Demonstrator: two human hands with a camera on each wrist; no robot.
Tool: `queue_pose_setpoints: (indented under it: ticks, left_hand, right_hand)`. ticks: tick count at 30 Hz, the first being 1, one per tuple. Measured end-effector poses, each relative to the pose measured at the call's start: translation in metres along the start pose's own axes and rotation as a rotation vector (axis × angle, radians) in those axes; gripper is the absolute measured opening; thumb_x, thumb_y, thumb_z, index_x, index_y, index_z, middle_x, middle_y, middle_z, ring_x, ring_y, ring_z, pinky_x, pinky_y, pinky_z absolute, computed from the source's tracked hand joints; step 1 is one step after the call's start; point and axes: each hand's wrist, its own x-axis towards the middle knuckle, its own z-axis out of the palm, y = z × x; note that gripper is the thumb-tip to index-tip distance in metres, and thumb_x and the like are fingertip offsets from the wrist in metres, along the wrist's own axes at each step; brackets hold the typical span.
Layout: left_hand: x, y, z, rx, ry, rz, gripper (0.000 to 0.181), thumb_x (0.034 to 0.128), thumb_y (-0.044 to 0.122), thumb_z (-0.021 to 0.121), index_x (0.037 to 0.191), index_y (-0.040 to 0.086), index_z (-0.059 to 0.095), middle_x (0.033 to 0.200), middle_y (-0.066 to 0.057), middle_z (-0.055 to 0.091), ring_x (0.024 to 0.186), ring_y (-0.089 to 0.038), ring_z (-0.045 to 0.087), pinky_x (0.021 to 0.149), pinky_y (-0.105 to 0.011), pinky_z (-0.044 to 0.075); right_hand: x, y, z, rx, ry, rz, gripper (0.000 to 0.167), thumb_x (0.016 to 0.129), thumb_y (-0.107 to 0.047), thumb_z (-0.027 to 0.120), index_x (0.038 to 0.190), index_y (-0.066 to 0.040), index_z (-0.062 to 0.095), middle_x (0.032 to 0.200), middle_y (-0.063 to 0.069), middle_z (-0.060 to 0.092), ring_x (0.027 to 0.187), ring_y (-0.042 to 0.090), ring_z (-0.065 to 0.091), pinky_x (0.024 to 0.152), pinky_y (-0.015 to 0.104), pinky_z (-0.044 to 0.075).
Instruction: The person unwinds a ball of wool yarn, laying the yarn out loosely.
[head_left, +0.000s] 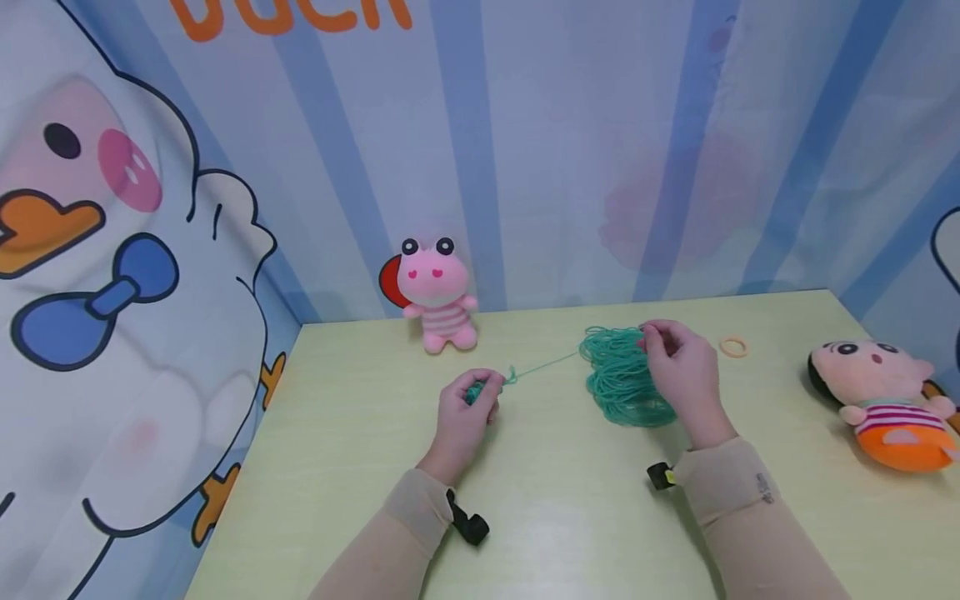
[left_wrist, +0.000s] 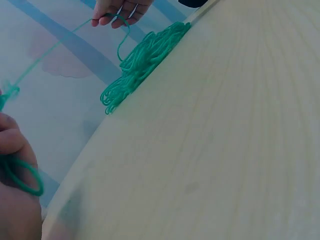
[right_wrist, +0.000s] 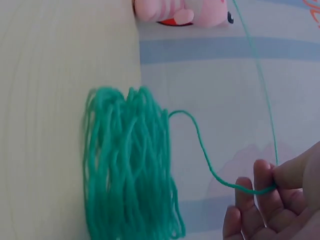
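A loose skein of green yarn (head_left: 626, 379) lies on the table right of centre. My right hand (head_left: 684, 375) is at its right side in the head view, pinching one strand (right_wrist: 240, 188) between thumb and forefinger. That strand comes off the skein, passes through the fingertips and runs taut leftward. My left hand (head_left: 467, 417) grips a small wound bundle of the same green yarn (head_left: 474, 392), partly hidden by the fingers. A loop of yarn (left_wrist: 31, 176) sticks out of this hand in the left wrist view. A small tuft shows at its fingertips, where the taut strand arrives.
A pink striped plush toy (head_left: 441, 300) sits at the table's back edge. An orange ring (head_left: 733, 347) lies right of the right hand. Another plush toy (head_left: 888, 408) with orange pants lies at the far right. A printed duck curtain (head_left: 555, 167) hangs behind the pale wooden table (head_left: 322, 467).
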Motion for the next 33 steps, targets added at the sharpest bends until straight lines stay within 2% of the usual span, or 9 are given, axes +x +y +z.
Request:
queue_pose_setpoints:
  ticks: [6, 10, 13, 17, 20, 23, 25, 29, 33]
  left_hand:
    - [0.001, -0.004, -0.002, -0.012, 0.098, 0.003, 0.017, 0.1078, 0.02, 0.073, 0.108, 0.003, 0.071, 0.069, 0.004, 0.059, 0.056, -0.01, 0.052, 0.053, -0.021, 0.047]
    - [0.001, -0.005, -0.002, -0.028, 0.159, 0.048, 0.013, 0.1054, 0.017, 0.076, 0.104, 0.006, 0.069, 0.076, -0.003, 0.066, 0.061, -0.011, 0.059, 0.059, -0.021, 0.053]
    - [0.002, -0.005, -0.001, -0.064, 0.18, 0.079, 0.013, 0.1051, 0.012, 0.076, 0.103, 0.005, 0.065, 0.082, -0.009, 0.07, 0.065, -0.011, 0.064, 0.064, -0.022, 0.058]
    - [0.003, -0.004, -0.001, -0.128, 0.146, 0.085, 0.011, 0.1066, 0.007, 0.072, 0.11, 0.0, 0.064, 0.09, -0.006, 0.077, 0.074, -0.01, 0.072, 0.071, -0.024, 0.066]
    - [0.002, -0.003, -0.001, -0.146, 0.093, 0.074, 0.017, 0.1087, 0.006, 0.068, 0.121, -0.005, 0.064, 0.094, -0.001, 0.081, 0.08, -0.01, 0.078, 0.076, -0.026, 0.068]
    - [0.001, -0.002, -0.001, -0.153, 0.047, 0.056, 0.025, 0.1098, 0.007, 0.066, 0.133, -0.004, 0.065, 0.096, 0.001, 0.083, 0.085, -0.011, 0.081, 0.081, -0.028, 0.069]
    - [0.001, -0.001, 0.0, -0.158, 0.023, 0.046, 0.028, 0.1098, 0.007, 0.066, 0.136, -0.003, 0.066, 0.097, 0.0, 0.083, 0.088, -0.012, 0.082, 0.083, -0.029, 0.07]
    - [0.0, 0.001, 0.002, -0.16, -0.014, 0.028, 0.028, 0.1085, 0.005, 0.068, 0.132, -0.011, 0.067, 0.097, -0.001, 0.084, 0.091, -0.012, 0.083, 0.085, -0.032, 0.07]
    - [-0.001, 0.003, 0.003, -0.142, -0.038, 0.01, 0.031, 0.1073, 0.003, 0.069, 0.127, -0.02, 0.063, 0.093, 0.001, 0.083, 0.086, -0.011, 0.081, 0.084, -0.031, 0.07]
  right_hand:
    - [0.003, 0.009, -0.009, -0.073, 0.008, 0.101, 0.045, 0.117, -0.037, 0.048, 0.137, -0.005, 0.073, 0.122, 0.018, 0.079, 0.099, 0.03, 0.071, 0.068, 0.026, 0.051]
    - [0.005, 0.014, -0.013, -0.146, -0.012, 0.138, 0.044, 0.116, -0.034, 0.048, 0.132, -0.002, 0.074, 0.122, 0.022, 0.079, 0.095, 0.034, 0.072, 0.069, 0.033, 0.053]
    - [0.006, 0.018, -0.015, -0.226, -0.081, 0.159, 0.043, 0.115, -0.03, 0.049, 0.133, 0.001, 0.072, 0.127, 0.026, 0.076, 0.1, 0.041, 0.073, 0.072, 0.044, 0.058]
    - [0.007, 0.018, -0.012, -0.321, -0.203, 0.156, 0.045, 0.114, -0.029, 0.049, 0.14, 0.003, 0.067, 0.142, 0.031, 0.068, 0.113, 0.047, 0.07, 0.083, 0.055, 0.059]
    - [0.004, 0.013, -0.005, -0.305, -0.195, 0.075, 0.044, 0.113, -0.025, 0.051, 0.144, 0.002, 0.065, 0.15, 0.035, 0.059, 0.117, 0.052, 0.065, 0.083, 0.058, 0.058]
    - [-0.001, 0.003, 0.007, -0.224, -0.154, -0.086, 0.041, 0.112, -0.02, 0.053, 0.145, 0.001, 0.066, 0.153, 0.033, 0.057, 0.124, 0.053, 0.063, 0.093, 0.063, 0.057]
    - [-0.005, -0.005, 0.018, -0.157, -0.177, -0.193, 0.038, 0.113, -0.018, 0.055, 0.145, -0.002, 0.067, 0.153, 0.028, 0.06, 0.135, 0.052, 0.061, 0.104, 0.066, 0.056]
    - [-0.018, -0.026, 0.04, -0.078, -0.367, -0.32, 0.041, 0.115, -0.021, 0.059, 0.153, -0.008, 0.062, 0.158, 0.017, 0.063, 0.146, 0.043, 0.059, 0.118, 0.065, 0.052]
    - [-0.032, -0.042, 0.058, -0.118, -0.522, -0.367, 0.046, 0.114, -0.024, 0.061, 0.159, -0.01, 0.057, 0.156, 0.011, 0.067, 0.15, 0.037, 0.059, 0.122, 0.06, 0.051]
